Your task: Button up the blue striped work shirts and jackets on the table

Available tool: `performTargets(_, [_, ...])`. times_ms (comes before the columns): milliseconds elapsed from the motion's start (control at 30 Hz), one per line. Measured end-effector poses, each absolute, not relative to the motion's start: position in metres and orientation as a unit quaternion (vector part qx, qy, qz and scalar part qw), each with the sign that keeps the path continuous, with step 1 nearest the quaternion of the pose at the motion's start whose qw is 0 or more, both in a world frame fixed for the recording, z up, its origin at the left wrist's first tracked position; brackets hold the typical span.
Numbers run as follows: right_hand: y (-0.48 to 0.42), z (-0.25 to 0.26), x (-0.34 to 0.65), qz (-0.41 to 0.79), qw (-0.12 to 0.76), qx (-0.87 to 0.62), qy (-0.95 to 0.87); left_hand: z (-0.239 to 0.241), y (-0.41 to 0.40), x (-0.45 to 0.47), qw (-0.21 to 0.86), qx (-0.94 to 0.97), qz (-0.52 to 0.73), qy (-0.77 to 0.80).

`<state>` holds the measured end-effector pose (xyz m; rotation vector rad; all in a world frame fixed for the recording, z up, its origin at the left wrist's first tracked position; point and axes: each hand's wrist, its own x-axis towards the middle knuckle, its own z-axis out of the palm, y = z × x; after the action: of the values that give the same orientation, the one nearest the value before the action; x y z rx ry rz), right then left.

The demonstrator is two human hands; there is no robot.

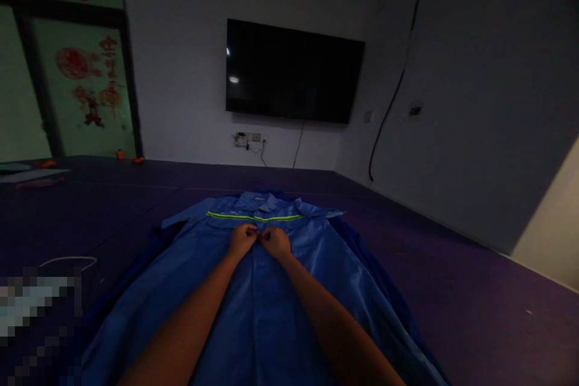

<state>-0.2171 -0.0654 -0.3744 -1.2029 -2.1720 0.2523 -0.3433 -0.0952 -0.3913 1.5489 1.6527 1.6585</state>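
A blue work shirt point(271, 319) lies spread out with its front facing up and its collar at the far end. Yellow-green stripes cross its chest, and a front seam runs down the middle. My left hand point(243, 240) pinches the front opening just below the stripes. Close beside it, almost touching, my right hand point(277, 242) has its fingers closed on the same opening. Whatever small part is between the fingertips is too dark and small to make out. Darker blue cloth shows from under the shirt on both sides.
Around the shirt stretches a dark purple floor point(456, 289). A black television point(294, 72) hangs on the far wall above several sockets. A black cable point(392, 99) runs down the right wall. At left are a glass door point(85, 72) with red decorations and small orange objects point(120, 154).
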Motion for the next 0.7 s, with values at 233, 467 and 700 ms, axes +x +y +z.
performTargets(233, [-0.0663,-0.3735,-0.2175,0.097,0.31,-0.463,-0.825,-0.391,-0.0954,-0.3442,0.169,0.542,0.579,0.585])
performTargets(467, [-0.0665,-0.3696,-0.2166,0.113,0.271,-0.467,-0.834,-0.3895,-0.0963,-0.3434,0.186,0.537,0.583,0.581])
performTargets(700, [-0.0674,-0.3687,-0.2164,0.107,0.263,-0.468,-0.837,-0.3901,-0.0984,-0.3429,0.188,0.528,0.584,0.587])
